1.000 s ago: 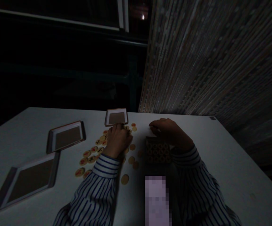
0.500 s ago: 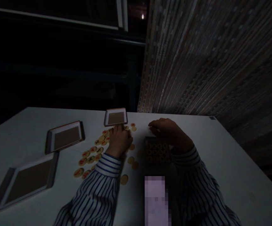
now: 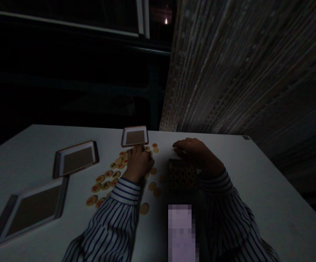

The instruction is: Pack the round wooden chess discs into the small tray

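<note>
Head view: we are sorting discs (image 3: 106, 180) on the tabletop (image 3: 256, 189). Our left hand (image 3: 137, 163) curls over those beside the small tray (image 3: 134, 136), and we cannot tell if it pinches one. Our right hand (image 3: 197, 154) rests curled on the box (image 3: 182, 176), grip unclear. Lifting one disc calls for a clean fingertip pinch.

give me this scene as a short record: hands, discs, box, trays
light: very dim
left hand: on the loose discs, fingertips near the small tray
right hand: at the far edge of the box
discs: round, tan, red or black marks, scattered on the table
box: dark, holds rows of discs
trays: three; small tray farthest, mid tray and near tray to its left
</note>
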Demonstrator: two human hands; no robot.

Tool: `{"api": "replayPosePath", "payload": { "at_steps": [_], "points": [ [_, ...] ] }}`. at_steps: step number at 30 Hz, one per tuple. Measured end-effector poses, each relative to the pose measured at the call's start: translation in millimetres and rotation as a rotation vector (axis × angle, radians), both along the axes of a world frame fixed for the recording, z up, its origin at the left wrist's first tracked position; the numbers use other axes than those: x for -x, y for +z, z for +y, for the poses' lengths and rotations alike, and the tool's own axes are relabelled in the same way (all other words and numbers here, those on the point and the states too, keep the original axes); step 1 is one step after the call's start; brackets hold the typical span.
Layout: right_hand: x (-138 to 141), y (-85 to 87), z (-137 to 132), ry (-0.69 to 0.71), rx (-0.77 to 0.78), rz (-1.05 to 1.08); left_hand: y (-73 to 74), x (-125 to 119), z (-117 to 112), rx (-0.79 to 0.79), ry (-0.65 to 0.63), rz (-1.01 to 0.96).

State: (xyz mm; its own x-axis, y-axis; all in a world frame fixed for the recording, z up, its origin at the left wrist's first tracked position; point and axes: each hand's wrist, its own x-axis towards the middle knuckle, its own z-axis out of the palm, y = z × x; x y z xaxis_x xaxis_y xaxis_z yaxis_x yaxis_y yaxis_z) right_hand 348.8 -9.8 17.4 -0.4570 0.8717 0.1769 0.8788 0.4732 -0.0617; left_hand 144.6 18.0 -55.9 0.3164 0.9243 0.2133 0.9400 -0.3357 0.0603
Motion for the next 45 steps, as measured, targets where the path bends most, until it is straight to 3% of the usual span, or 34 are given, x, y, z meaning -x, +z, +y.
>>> {"api": "replayPosePath", "payload": {
  "at_steps": [11,20,24,28,32,45],
  "points": [
    [-3,-1.1,1,-0.026,-0.013,-0.006,6.2,0,4,-0.098,-0.093,-0.175],
    [-3,3.3,-2,-0.047,-0.015,0.007,19.0,-6,0,-0.079,-0.235,-0.413],
    [-2,1.8,-5,-0.001,-0.020,0.130,29.1,-12,-6,-0.052,-0.284,-0.473],
    [-7,-10.8,-8,0.100,-0.039,0.300,36.3,-17,-13,-0.016,-0.298,-0.537],
    [-15,-20.8,-11,0.111,-0.013,0.435,37.8,-22,-18,0.074,-0.307,-0.625],
    [-10,-16.9,-12,0.077,0.167,0.732,38.4,-33,-25,0.193,-0.324,-0.762]
  ]
}}
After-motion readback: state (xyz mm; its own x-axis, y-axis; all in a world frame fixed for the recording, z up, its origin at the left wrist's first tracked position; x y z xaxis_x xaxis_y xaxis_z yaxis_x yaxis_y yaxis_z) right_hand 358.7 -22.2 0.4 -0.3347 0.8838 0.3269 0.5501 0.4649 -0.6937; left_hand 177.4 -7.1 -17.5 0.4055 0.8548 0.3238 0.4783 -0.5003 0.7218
